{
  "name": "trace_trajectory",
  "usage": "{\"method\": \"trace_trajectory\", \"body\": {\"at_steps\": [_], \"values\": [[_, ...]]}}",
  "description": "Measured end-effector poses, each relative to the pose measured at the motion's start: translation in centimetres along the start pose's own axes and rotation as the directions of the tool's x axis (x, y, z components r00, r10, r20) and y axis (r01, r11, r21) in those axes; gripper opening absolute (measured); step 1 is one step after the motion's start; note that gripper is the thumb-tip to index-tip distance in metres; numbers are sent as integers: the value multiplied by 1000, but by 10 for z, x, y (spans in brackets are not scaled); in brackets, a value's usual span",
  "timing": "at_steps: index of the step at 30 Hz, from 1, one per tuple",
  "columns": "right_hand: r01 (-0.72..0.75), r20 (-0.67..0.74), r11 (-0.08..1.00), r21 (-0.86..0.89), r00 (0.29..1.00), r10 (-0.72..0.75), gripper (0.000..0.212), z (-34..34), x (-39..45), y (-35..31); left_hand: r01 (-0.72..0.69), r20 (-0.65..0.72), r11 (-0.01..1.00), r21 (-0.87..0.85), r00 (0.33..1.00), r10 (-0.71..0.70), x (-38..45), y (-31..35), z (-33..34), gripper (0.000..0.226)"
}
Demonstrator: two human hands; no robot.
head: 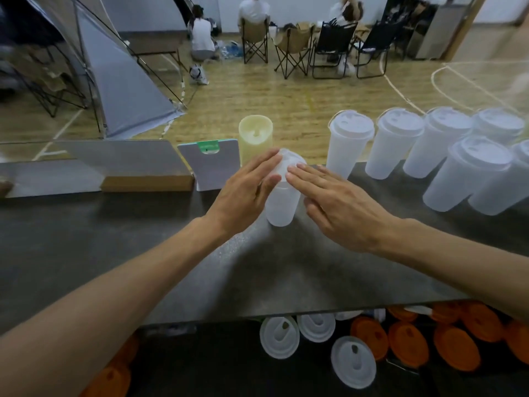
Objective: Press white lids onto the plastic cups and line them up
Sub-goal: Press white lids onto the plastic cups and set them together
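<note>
A frosted plastic cup (pixel 280 206) stands in the middle of the dark table (pixel 114 247) with a white lid (pixel 287 160) on top. My left hand (pixel 243 196) lies flat against the lid's left side, fingers straight. My right hand (pixel 337 202) rests flat on the lid's right side, fingertips on its top. Neither hand grips anything. Several lidded cups (pixel 350 144) stand in rows at the right back of the table. Loose white lids (pixel 279 338) lie below the table's near edge.
A yellowish cup (pixel 255 138), a grey card (pixel 213 164) and a flat cardboard box (pixel 114 167) sit along the table's far left edge. Orange lids (pixel 455 343) lie below at right. Beyond are a tent, folding chairs and seated people on a wooden floor.
</note>
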State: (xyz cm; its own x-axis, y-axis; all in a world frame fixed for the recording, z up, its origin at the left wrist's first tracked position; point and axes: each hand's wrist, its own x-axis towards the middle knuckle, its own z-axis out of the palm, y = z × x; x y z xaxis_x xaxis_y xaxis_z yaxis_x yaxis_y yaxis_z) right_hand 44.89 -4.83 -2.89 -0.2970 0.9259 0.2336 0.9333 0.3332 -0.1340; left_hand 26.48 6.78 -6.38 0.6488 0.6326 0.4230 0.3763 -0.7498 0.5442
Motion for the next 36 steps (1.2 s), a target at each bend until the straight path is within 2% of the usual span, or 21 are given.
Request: {"method": "trace_trajectory", "body": {"at_steps": [4,9,13,16,18,21,25,28,31,34,36], "values": [[23,51,998,-58,999,-20,54,-9,4,1,5,13,1000,-22,1000,-5,0,2,-2,48],[-23,-14,998,-54,1000,22,54,-1,3,-7,19,-12,999,-38,1000,-19,-1,4,0,47],[-91,-49,985,146,994,100,48,-8,11,0,18,-3,999,-33,1000,-18,-2,8,-3,46],[-231,73,960,156,972,222,59,-10,26,15,33,-14,998,-49,999,-34,-1,11,-5,45],[-240,178,964,118,960,217,63,-5,33,22,52,-29,996,-79,998,-55,1,12,-5,43],[-253,170,948,195,960,221,64,6,37,23,110,-131,980,-167,982,-132,1,18,4,39],[-230,117,954,195,971,210,63,15,34,23,147,-331,948,-282,913,-240,-3,32,30,41],[-234,132,952,197,968,211,63,12,36,25,176,-334,922,-345,895,-296,1,36,32,41],[-214,134,966,148,972,195,62,9,36,24,147,-274,962,-229,939,-208,-6,33,17,38],[-191,140,974,125,975,173,60,6,37,26,-22,-187,999,43,982,30,-22,21,2,42],[-171,144,977,125,978,153,60,6,38,26,-100,-125,987,122,985,115,-31,16,-1,43]]}}
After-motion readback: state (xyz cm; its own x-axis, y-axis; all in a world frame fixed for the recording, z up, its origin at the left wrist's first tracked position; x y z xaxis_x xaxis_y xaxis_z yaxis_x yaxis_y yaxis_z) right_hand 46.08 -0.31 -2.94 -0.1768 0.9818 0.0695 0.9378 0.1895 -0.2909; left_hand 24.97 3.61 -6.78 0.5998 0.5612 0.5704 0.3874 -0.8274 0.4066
